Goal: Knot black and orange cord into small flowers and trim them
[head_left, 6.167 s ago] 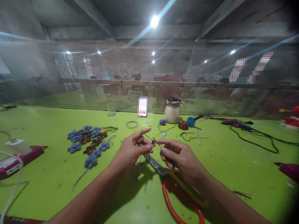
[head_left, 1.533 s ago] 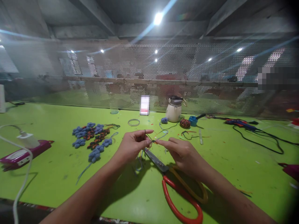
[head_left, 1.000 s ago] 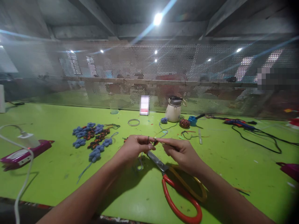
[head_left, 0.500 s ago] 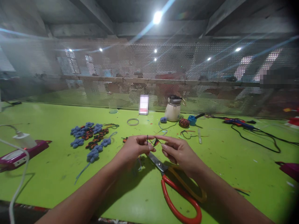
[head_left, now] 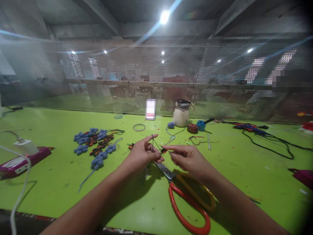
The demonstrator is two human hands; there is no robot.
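Note:
My left hand (head_left: 146,151) pinches a small piece of dark yarn work (head_left: 163,150) with reddish flecks between thumb and fingers. Its raised index finger carries a loop of dark yarn (head_left: 156,142), stretched down to the piece. My right hand (head_left: 184,157) is closed in a pinch right beside the piece; whatever thin thing it grips is too small to make out. Below both hands lie large scissors (head_left: 164,170) with one red and one yellow handle, their blade tips partly hidden by my left hand. A ball of dark red mixed yarn (head_left: 193,128) sits beyond my right hand.
Blue and dark crocheted flowers (head_left: 96,143) lie at left, near a purple power strip (head_left: 26,161) with a white charger. Behind stand a phone (head_left: 150,109), a pale jar (head_left: 181,114) and a ring (head_left: 139,127). A blue glue gun (head_left: 249,128) with cable lies right.
My left index finger has lifted, drawing the dark yarn up into a longer slanted line. My right fingertips have moved slightly down and left, closer to the piece.

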